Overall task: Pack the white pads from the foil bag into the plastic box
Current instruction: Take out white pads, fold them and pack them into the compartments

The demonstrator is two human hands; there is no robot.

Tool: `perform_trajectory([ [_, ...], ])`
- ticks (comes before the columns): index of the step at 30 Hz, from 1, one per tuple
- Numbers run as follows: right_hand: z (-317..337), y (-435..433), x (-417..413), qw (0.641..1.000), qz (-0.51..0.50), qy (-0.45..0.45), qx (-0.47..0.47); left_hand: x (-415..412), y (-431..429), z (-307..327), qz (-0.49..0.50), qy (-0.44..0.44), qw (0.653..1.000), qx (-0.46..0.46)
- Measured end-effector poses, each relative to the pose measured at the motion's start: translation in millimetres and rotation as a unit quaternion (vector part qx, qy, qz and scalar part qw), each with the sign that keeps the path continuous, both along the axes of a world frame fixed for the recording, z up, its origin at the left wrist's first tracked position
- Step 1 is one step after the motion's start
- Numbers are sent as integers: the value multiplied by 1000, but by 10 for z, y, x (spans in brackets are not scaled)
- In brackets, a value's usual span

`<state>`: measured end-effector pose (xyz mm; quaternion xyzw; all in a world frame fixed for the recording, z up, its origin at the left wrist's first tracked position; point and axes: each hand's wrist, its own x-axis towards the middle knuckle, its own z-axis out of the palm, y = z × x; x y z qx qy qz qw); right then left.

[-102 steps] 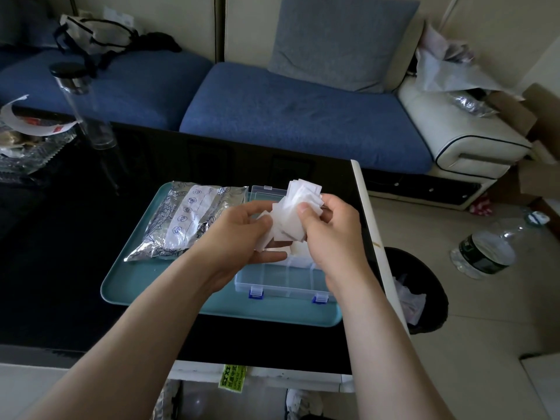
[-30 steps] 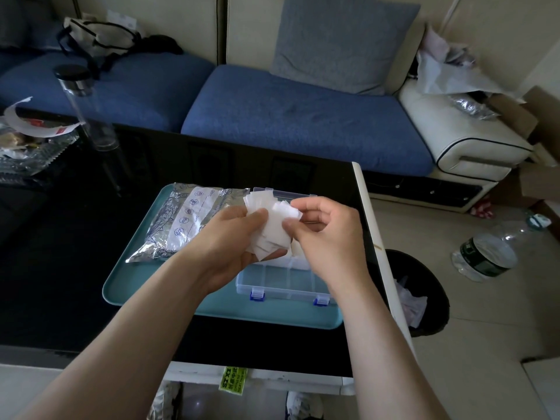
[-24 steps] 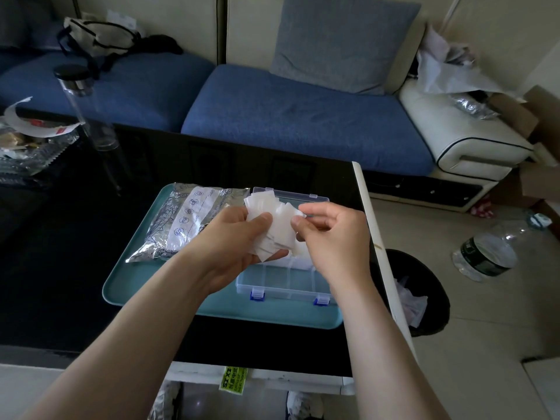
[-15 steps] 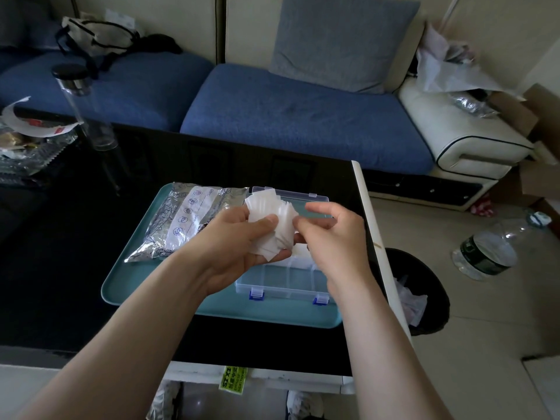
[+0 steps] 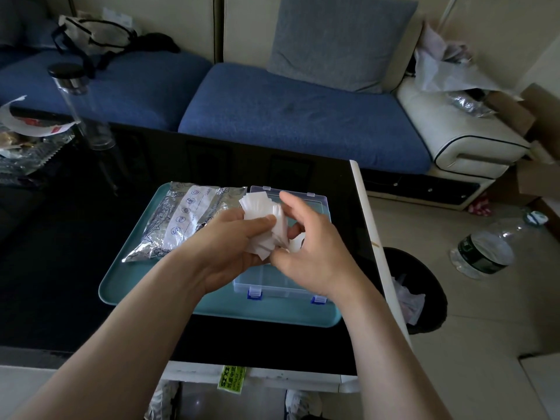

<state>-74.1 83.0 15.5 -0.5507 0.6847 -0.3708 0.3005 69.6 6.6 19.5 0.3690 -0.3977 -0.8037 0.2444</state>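
My left hand (image 5: 233, 244) grips a fanned stack of white pads (image 5: 263, 219) above the open clear plastic box (image 5: 278, 286) with blue latches. My right hand (image 5: 309, 253) is cupped against the right side of the stack, its thumb at the stack's lower edge and its index finger raised free. More white pads lie in the box, mostly hidden behind my hands. The silver foil bag (image 5: 181, 219) lies on the left part of the teal tray (image 5: 145, 286), beside the box.
The tray sits on a black glass table (image 5: 60, 268) whose white right edge is close to the box. A tall clear bottle (image 5: 81, 107) stands at the table's far left near wrappers. A black bin (image 5: 415, 286) stands on the floor to the right, a blue sofa behind.
The spread pads have been gathered into a tighter stack in my left hand. My right hand slid from pinching the top pads to cupping the stack's side, its index finger lifted.
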Motion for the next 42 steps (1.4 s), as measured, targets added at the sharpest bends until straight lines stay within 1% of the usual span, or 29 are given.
perform_trajectory([
  [4,-87,-1,-26,999,-16,26,-38,-1,-16,-4,15,-14,1000,6],
  [6,-90,-8,-46,998,-27,21,-51,4,-28,-12,23,-25,999,5],
  [8,-72,3,-65,998,-33,19,-53,8,-17,-3,11,-29,1000,5],
  [12,-24,40,-100,997,-48,31,-59,11,31,30,-21,-4,1000,8],
  [15,-33,58,-138,995,-57,38,-69,-2,28,11,-23,12,1000,4],
  [18,-57,73,-157,996,-39,44,-66,-22,29,10,-25,11,1000,0],
  [23,-77,99,-189,990,-68,83,-90,-54,11,-4,-23,28,998,49],
  [28,-111,94,-222,988,-61,117,-83,-96,3,-23,-26,28,998,52],
  [31,-140,77,-249,989,-74,78,-99,-139,2,-39,-22,33,998,47],
  [35,-163,15,-296,985,-144,8,-96,-215,-13,-76,-33,27,999,32],
  [37,-150,-6,-327,982,-162,-21,-94,-263,-23,-87,-30,17,999,22],
  [39,-113,-9,-351,980,-168,-57,-92,-306,-42,-105,-16,-5,1000,14],
  [41,-93,-13,-395,971,-191,-123,-75,-347,-76,-156,6,-38,999,-3],
  [42,-103,-19,-429,961,-216,-159,-67,-359,-98,-191,16,-68,997,-28],
])
